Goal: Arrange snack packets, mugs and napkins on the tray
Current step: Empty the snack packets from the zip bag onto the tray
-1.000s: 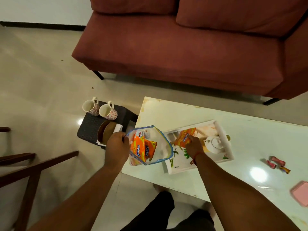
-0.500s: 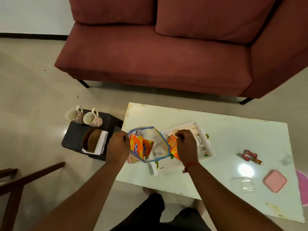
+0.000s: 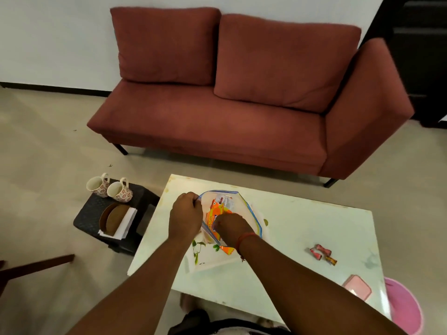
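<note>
Barely started: left hand is gripping the bag rim, right hand is closing on a packet inside; mugs and napkins are waiting off the tray.

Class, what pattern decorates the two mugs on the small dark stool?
The mugs are white with small red flower prints, seen in the head view.

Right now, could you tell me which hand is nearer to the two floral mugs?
Left. The left hand grips the bag's rim on the mugs' side; the right hand reaches inside the bag, farther away.
</note>
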